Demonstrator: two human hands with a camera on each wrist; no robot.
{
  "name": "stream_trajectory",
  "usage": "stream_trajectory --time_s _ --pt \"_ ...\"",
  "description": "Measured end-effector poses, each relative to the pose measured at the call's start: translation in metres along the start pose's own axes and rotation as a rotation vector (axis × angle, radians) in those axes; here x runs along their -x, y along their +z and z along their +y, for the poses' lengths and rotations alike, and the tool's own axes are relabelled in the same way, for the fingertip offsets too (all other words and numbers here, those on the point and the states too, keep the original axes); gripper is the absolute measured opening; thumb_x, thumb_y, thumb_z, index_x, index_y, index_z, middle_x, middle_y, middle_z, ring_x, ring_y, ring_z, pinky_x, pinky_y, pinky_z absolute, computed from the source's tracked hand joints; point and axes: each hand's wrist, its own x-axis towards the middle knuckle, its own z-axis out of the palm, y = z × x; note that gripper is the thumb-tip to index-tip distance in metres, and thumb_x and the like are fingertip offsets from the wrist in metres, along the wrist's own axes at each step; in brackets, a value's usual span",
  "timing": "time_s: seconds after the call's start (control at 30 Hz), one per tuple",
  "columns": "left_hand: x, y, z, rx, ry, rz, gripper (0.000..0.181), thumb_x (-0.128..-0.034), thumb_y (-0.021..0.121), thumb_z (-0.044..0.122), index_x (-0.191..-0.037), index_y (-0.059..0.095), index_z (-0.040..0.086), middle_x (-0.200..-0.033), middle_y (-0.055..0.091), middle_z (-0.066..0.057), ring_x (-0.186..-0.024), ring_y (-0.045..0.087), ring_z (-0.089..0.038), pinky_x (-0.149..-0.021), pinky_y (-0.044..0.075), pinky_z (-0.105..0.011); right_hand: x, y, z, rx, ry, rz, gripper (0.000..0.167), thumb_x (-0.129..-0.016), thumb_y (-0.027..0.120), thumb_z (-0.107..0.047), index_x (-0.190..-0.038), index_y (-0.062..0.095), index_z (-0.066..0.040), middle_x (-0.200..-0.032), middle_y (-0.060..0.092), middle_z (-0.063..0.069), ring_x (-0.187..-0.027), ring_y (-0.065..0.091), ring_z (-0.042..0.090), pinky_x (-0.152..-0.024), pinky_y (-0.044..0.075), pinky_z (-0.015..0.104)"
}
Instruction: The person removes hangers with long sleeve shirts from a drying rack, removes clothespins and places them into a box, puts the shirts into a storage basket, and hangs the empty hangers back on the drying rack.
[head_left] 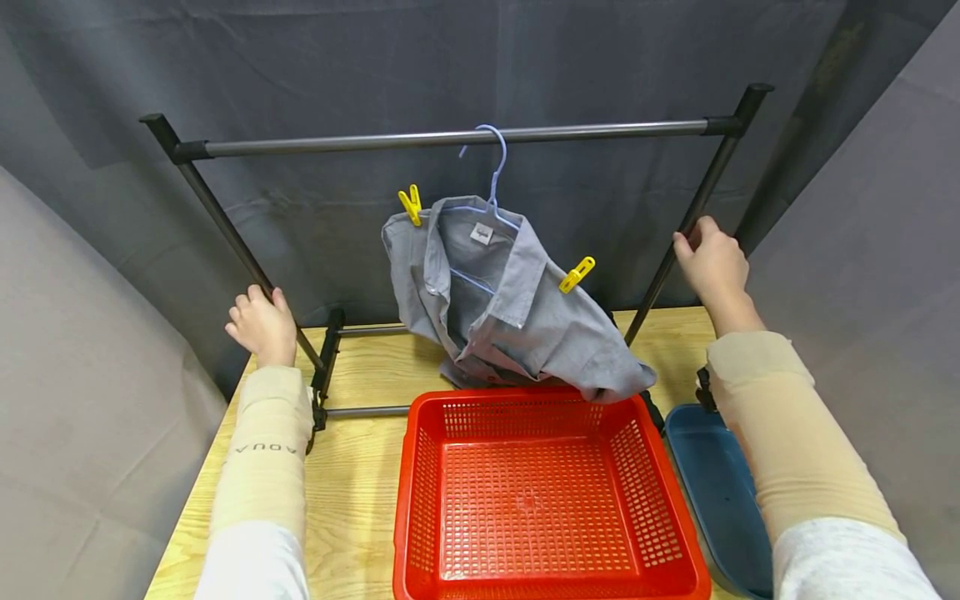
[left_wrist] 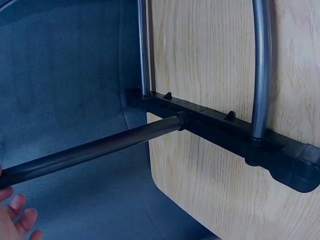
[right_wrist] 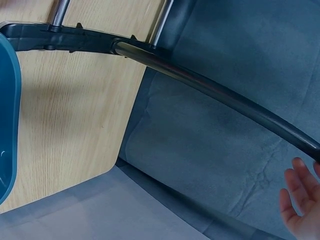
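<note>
A grey collared shirt [head_left: 555,333] hangs tilted from a light blue hanger [head_left: 497,171], hooked over the top bar of a dark metal rack [head_left: 337,143]. One yellow clip [head_left: 411,205] is at its left shoulder, another yellow clip [head_left: 577,274] at its right. My left hand [head_left: 264,327] grips the rack's left upright low down; in the left wrist view the hand [left_wrist: 16,216] shows at that upright [left_wrist: 95,150]. Higher on the right upright, my right hand [head_left: 716,265] pinches the pole between thumb and fingers. The right wrist view shows this hand [right_wrist: 304,200] below the pole [right_wrist: 225,95], other fingers fairly straight.
A red perforated basket [head_left: 525,508] stands in front of the rack, the shirt's lower part reaching its back rim. To its right lies a blue tray [head_left: 716,492], partly behind my right forearm. Grey cloth [head_left: 315,67] surrounds the wooden table [head_left: 352,483] behind and at both sides.
</note>
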Motion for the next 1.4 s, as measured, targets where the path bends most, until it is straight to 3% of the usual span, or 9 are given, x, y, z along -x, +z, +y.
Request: stream_trajectory --time_s 0.87,1.4 --pt "-0.0029 -0.0090 0.0056 -0.015 -0.054 -0.133 0.042 -0.0959 0.042 0.032 -0.127 0.047 0.003 -0.124 0.047 -0.024 -0.116 0.041 -0.040 -0.092 0.029 -0.053 -0.0006 -0.0003 -0.0004 0.004 0.012 -0.019 0.043 -0.094 0.036 -0.039 -0.109 0.046 0.001 -0.097 0.055 0.024 -0.080 0.053 0.040 -0.064 0.038 0.053" --pt "-0.0007 -0.0100 0.0066 -0.008 -0.063 -0.136 0.042 -0.0962 0.042 0.032 -0.127 0.046 0.004 -0.125 0.048 -0.023 -0.117 0.041 -0.040 -0.093 0.030 -0.053 -0.0017 0.0001 0.0004 0.007 0.026 -0.027 0.044 -0.095 0.035 -0.040 -0.111 0.044 0.000 -0.097 0.054 0.024 -0.080 0.052 0.040 -0.065 0.038 0.052"
